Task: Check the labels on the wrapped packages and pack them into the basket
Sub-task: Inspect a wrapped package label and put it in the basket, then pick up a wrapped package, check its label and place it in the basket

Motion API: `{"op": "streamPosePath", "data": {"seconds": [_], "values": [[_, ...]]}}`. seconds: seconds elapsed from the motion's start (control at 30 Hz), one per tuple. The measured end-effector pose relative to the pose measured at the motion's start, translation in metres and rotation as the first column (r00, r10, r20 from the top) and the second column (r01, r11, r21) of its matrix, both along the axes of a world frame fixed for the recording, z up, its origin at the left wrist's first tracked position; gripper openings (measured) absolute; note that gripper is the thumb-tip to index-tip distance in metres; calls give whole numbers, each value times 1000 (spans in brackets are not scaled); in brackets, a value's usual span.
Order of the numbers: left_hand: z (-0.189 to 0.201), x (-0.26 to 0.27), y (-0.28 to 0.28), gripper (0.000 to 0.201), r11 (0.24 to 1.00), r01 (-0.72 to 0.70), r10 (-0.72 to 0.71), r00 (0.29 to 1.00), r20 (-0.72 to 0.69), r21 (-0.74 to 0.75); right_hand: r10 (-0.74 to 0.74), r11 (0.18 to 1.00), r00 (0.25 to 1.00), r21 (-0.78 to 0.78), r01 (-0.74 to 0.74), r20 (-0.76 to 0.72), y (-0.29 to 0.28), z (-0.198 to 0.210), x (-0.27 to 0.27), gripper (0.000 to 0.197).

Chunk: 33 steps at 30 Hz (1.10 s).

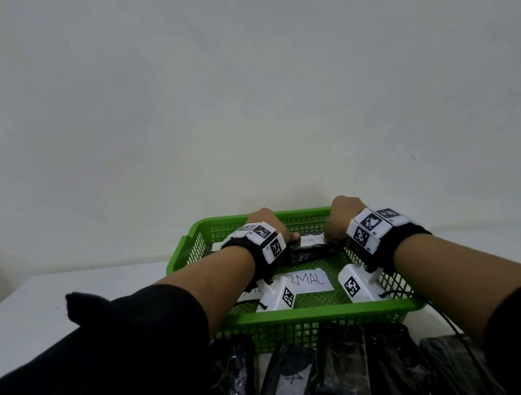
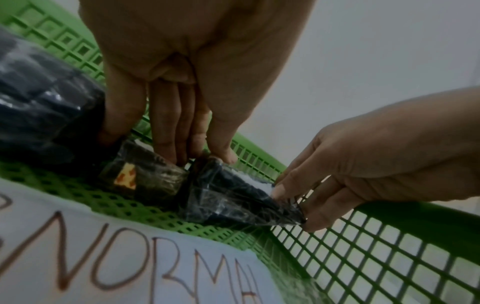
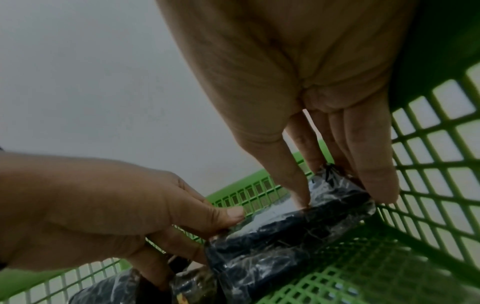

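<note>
Both hands in the green basket (image 1: 180, 258), each grip pinching one black wrapped package (image 2: 233, 197).

My left hand (image 1: 270, 224) pinches its 9 o'clock end, fingers curled on the film; my right hand (image 1: 341, 219) pinches the 3 o'clock end. The package lies on the basket floor by the far wall, at 12 o'clock. Its white label (image 1: 311, 240) reads "A". One second package (image 2: 39, 107) lies at its 9 o'clock. One paper sheet (image 1: 308, 282) on the basket floor reads "NORMAL". More wrapped packages (image 1: 342, 367) lie at 6 o'clock, count unclear. White tabletop (image 1: 29, 309), plain pale wall (image 1: 245, 90).
</note>
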<state>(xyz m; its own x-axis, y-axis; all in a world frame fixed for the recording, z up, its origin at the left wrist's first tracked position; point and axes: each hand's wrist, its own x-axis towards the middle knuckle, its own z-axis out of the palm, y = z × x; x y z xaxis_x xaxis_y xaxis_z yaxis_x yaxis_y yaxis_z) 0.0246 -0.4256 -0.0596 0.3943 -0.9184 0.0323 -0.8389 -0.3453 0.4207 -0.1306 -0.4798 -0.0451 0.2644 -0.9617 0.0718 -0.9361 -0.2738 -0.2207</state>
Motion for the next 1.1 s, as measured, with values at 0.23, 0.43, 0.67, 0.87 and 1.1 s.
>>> {"op": "streamPosePath", "data": {"seconds": [0.23, 0.43, 0.67, 0.87, 1.1], "values": [[9, -3, 5, 59, 990, 104, -100, 994, -44, 95, 38, 998, 998, 51, -36, -43, 0, -7, 2, 31], [9, -8, 8, 60, 995, 87, -87, 996, 1, 53, 48, 970, 985, 229, -86, 168, 5, -1, -6, 30], [22, -10, 6, 59, 995, 73, -72, 997, -6, 69, 25, 984, 991, 169, -48, 134, 11, 34, 3, 40], [68, -16, 22, 44, 992, 116, -110, 988, 111, -54, 105, 990, 983, 81, -119, 151, 27, 67, -12, 45], [136, -25, 83, 43, 953, 250, -198, 941, 275, -170, 207, 977, 958, -92, -192, 196, 82, 121, -44, 71]]}}
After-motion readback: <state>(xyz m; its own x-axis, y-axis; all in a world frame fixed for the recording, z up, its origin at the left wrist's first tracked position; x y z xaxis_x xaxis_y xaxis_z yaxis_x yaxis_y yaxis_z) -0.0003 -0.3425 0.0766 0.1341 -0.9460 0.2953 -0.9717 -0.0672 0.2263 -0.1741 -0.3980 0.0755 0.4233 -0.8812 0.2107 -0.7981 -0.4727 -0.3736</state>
